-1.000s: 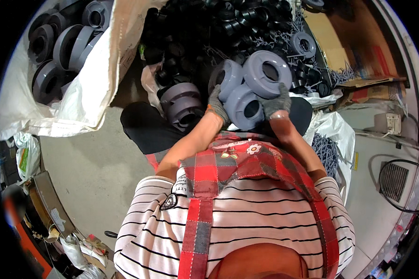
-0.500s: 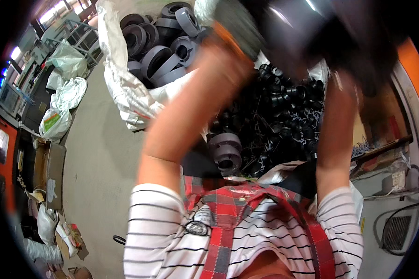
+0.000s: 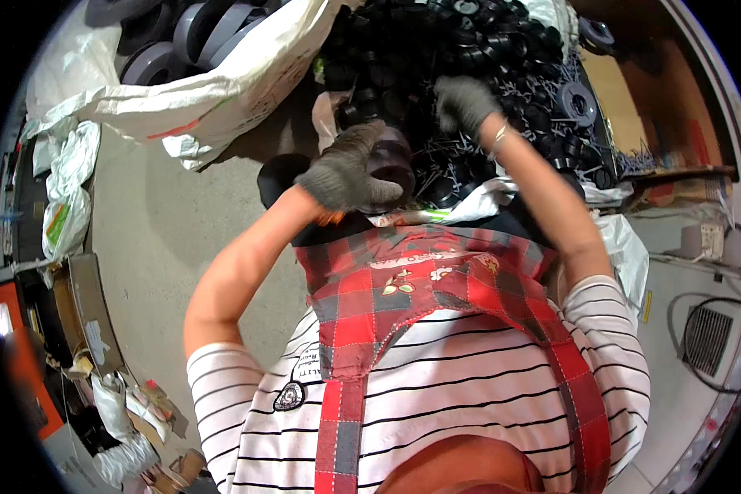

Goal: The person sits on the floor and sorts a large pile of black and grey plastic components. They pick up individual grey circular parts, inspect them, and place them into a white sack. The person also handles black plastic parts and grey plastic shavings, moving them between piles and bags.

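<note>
My left hand (image 3: 347, 174), in a grey work glove, is closed around a short stack of grey plastic rings (image 3: 393, 155). The stack sits at the near left edge of a heap of small black plastic parts (image 3: 387, 70). Thumb and fingers lie on opposite sides of the rings. My right hand (image 3: 467, 105), also gloved in grey, is low over the middle of the heap. Its fingers point down and left among the black parts and are blurred, so their grip is unclear. Thin grey branching plastic bits (image 3: 543, 132) lie mixed through the heap.
A white woven sack (image 3: 247, 70) of large grey rings (image 3: 152, 64) stands at the far left. One grey flanged ring (image 3: 577, 103) lies on the heap's right side. A grey cabinet (image 3: 675, 321) with a looped black cable is at right; cartons and bags line the left.
Both hands have come down from a raised position with a large dark blurred object, which they no longer hold. My left hand is now on the ring stack, my right over the heap. The view has shifted.
</note>
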The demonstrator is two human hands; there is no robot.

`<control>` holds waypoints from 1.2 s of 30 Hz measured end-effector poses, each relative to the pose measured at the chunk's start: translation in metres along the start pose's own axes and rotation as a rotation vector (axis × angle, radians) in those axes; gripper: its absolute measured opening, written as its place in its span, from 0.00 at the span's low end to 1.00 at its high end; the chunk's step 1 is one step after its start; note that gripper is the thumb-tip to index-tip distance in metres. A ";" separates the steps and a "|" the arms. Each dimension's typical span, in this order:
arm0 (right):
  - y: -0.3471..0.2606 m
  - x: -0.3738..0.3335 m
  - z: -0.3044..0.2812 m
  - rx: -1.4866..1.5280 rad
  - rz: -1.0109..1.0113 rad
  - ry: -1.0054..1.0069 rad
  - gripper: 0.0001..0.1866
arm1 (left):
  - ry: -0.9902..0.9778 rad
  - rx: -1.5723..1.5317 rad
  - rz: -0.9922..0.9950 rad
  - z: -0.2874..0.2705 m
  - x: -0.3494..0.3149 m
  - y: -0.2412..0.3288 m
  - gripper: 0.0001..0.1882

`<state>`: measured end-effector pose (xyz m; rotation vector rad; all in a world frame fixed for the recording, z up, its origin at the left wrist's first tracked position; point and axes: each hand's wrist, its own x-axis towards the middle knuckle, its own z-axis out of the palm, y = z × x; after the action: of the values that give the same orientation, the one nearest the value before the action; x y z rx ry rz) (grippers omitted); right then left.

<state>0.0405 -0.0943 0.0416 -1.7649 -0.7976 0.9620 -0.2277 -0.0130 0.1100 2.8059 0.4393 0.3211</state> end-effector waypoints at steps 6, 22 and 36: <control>0.151 -0.058 0.102 1.804 0.932 -0.607 0.33 | -0.720 0.076 -0.369 0.106 0.072 -0.056 0.60; -0.127 -0.115 -0.005 -0.267 -0.696 0.279 0.21 | 0.720 -0.559 0.684 -0.139 0.074 0.091 0.26; -0.094 -0.043 -0.057 -0.566 -0.623 0.194 0.25 | 0.502 -0.235 0.478 -0.086 0.066 0.086 0.20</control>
<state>0.0601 -0.1217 0.1549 -1.8443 -1.4733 0.1466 -0.1657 -0.0486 0.2286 2.5417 -0.1788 1.1102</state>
